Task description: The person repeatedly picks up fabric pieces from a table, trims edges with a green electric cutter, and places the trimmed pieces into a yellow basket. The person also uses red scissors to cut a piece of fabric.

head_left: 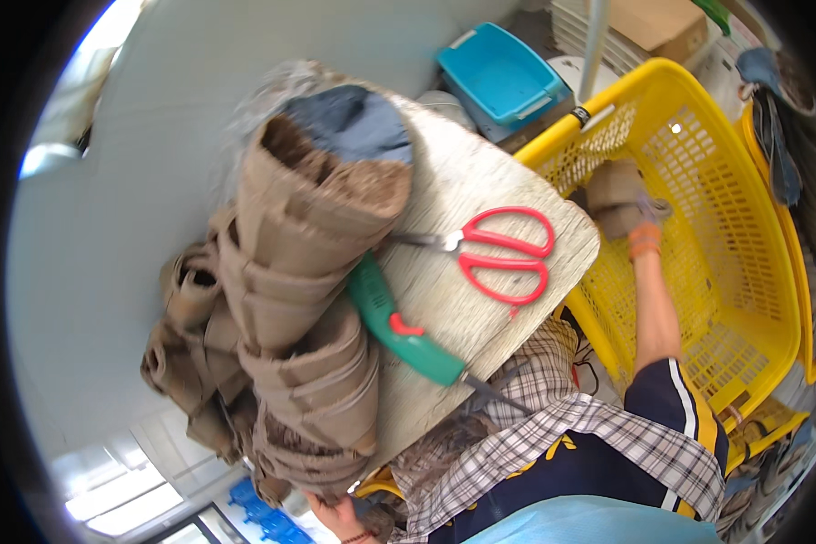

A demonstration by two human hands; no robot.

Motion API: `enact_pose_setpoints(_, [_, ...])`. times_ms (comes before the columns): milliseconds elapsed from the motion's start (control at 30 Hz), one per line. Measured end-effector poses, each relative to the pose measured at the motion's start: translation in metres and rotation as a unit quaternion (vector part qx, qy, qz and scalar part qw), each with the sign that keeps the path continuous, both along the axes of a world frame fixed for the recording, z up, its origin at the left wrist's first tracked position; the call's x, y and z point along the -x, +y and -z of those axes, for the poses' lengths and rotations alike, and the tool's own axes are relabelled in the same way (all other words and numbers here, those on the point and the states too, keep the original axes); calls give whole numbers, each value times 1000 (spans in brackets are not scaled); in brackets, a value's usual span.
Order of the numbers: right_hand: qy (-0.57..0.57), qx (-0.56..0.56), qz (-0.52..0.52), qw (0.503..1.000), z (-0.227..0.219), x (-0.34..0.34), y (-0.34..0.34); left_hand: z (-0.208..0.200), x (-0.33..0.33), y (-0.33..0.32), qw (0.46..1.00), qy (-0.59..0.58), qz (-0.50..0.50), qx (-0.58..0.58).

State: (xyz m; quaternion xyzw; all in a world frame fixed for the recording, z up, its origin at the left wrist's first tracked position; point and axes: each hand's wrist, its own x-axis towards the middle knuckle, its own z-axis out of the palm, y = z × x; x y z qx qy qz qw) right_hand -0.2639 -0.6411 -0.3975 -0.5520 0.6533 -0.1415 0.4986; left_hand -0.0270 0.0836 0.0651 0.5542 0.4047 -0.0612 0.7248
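Observation:
My right hand (646, 225), with an orange cuff at the wrist, reaches into the yellow plastic basket (698, 381). Its blurred fingers close on a brown boot shaft (615, 195). At the bottom of the view, my left hand (337, 519) touches the lower end of a column of nested brown boot shafts (308, 281); its fingers are mostly hidden. These shafts have fleecy brown lining, and the top one also shows blue-grey cloth inside. Beside them on the worktable (471, 172) lie red-handled scissors (503, 254) and a green handheld power tool (399, 331) with a red trigger.
More rolled brown pieces (186, 354) bunch up left of the column. A turquoise tub (499, 72) stands beyond the table, near a cardboard box (657, 27). Dark cloth pieces (798, 145) hang right of the basket. The tool's black cord (499, 396) runs over the table edge.

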Motion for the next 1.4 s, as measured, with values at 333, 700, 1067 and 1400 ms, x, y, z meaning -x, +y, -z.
enact_pose_setpoints(333, [-312, 113, -265, 905, -459, -123, 75, 71, -23, 9, 982, -149, 102, 57])
enact_pose_setpoints(700, [-21, 378, -380, 844, -381, -291, 195, 172, -76, -5, 943, -274, 130, 133])
enact_pose_setpoints(1067, [52, 633, -477, 608, -285, -263, 369, 194, -71, -1, 900, -363, 116, 212])
enact_pose_setpoints(1400, [193, 504, -442, 717, -266, -294, 354, 202, -41, 12, 886, -334, 181, 266])
